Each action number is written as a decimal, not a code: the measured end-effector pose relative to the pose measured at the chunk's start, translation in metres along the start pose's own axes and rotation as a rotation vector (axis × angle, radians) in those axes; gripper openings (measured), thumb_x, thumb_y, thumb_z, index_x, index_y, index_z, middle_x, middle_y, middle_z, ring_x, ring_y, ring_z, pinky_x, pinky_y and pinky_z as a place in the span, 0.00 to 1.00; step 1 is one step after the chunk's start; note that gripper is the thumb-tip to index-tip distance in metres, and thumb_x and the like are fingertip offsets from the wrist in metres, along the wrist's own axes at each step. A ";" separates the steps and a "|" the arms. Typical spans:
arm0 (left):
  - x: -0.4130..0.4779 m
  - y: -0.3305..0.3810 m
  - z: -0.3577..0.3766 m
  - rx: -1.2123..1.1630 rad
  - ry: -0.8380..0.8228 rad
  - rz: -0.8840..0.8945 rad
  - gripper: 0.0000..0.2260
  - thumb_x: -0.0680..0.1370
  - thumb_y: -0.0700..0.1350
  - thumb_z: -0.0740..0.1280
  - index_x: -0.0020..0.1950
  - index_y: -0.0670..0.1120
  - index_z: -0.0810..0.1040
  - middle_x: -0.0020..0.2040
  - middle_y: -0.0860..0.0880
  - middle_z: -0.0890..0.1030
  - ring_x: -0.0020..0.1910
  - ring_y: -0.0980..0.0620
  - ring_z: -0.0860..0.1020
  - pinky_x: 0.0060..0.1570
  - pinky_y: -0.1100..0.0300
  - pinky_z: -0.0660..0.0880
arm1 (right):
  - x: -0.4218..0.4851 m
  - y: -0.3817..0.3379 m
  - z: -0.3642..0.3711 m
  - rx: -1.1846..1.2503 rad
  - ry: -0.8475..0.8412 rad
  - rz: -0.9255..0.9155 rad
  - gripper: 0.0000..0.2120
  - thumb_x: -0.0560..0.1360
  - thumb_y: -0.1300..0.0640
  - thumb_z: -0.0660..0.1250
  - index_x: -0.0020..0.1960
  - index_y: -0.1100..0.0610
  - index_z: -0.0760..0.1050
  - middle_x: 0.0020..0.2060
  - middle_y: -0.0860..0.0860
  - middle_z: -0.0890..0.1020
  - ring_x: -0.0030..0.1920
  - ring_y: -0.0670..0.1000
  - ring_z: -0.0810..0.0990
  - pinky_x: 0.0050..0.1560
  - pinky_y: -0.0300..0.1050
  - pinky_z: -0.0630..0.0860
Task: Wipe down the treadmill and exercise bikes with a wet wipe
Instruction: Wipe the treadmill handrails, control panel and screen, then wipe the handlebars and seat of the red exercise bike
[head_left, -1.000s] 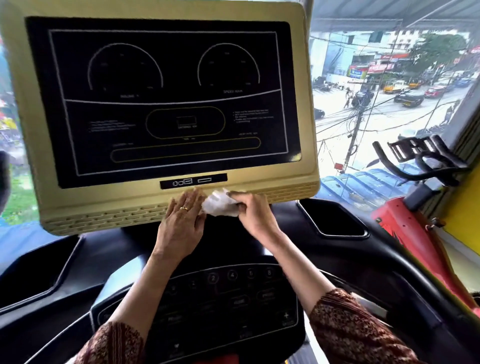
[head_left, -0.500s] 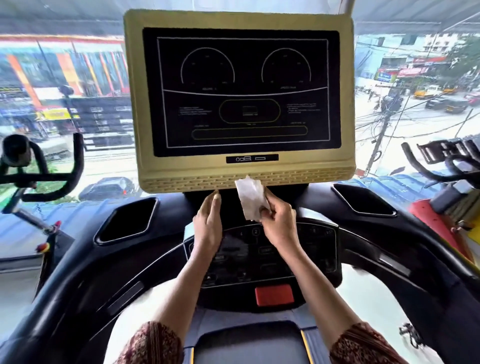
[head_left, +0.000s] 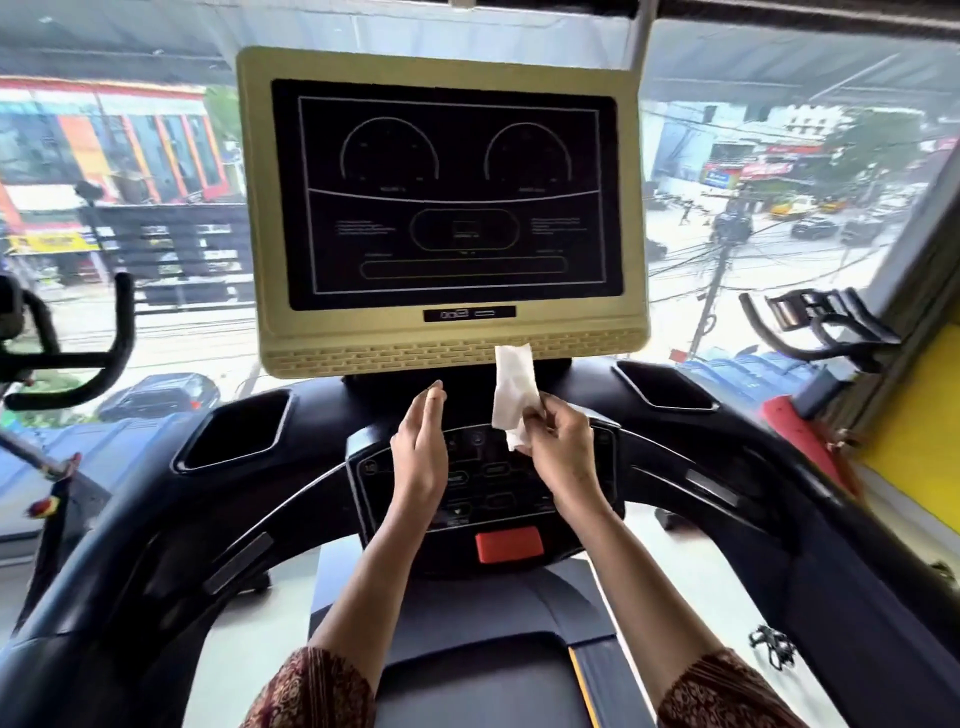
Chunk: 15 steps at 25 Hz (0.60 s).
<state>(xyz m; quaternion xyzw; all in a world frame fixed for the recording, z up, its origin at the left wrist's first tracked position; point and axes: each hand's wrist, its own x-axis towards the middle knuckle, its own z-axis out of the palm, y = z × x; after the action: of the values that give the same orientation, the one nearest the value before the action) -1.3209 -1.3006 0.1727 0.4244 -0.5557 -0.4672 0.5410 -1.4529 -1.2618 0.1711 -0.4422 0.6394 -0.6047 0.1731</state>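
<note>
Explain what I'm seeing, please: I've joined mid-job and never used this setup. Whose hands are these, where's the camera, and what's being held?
This is one picture, from a camera worn on a person's head, looking forward and down. No robot: these are the person's bare hands. They face a treadmill; its gold-framed display rises ahead, with a dark button panel and a red button below. The right hand pinches a white wet wipe, held up in front of the display's lower edge; whether it touches is unclear. The left hand is open beside it, fingers straight, holding nothing. Two exercise bike handlebars show at the left and right edges.
</note>
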 end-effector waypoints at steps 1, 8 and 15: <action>-0.005 0.001 0.011 -0.027 -0.015 -0.003 0.18 0.82 0.52 0.55 0.67 0.46 0.74 0.63 0.47 0.78 0.64 0.54 0.72 0.62 0.62 0.63 | -0.004 0.001 -0.014 -0.026 0.019 0.001 0.10 0.76 0.65 0.63 0.36 0.59 0.75 0.28 0.47 0.73 0.32 0.49 0.73 0.38 0.58 0.79; -0.101 0.022 0.148 -0.182 -0.348 -0.085 0.16 0.82 0.50 0.56 0.66 0.46 0.74 0.60 0.50 0.78 0.62 0.57 0.73 0.59 0.67 0.63 | -0.054 0.021 -0.191 -0.145 0.376 0.049 0.10 0.72 0.62 0.63 0.32 0.59 0.71 0.27 0.54 0.69 0.32 0.48 0.67 0.32 0.45 0.64; -0.232 0.026 0.298 -0.320 -0.812 -0.156 0.08 0.81 0.47 0.60 0.58 0.51 0.76 0.57 0.48 0.79 0.62 0.48 0.75 0.68 0.52 0.66 | -0.167 0.022 -0.368 -0.324 0.882 0.195 0.12 0.73 0.70 0.64 0.55 0.66 0.79 0.43 0.52 0.79 0.45 0.50 0.76 0.38 0.33 0.66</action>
<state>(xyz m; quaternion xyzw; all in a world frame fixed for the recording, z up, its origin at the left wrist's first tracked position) -1.6049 -1.0506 0.1577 0.1580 -0.6101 -0.7157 0.3009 -1.6474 -0.9070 0.1749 -0.1027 0.7763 -0.6083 -0.1298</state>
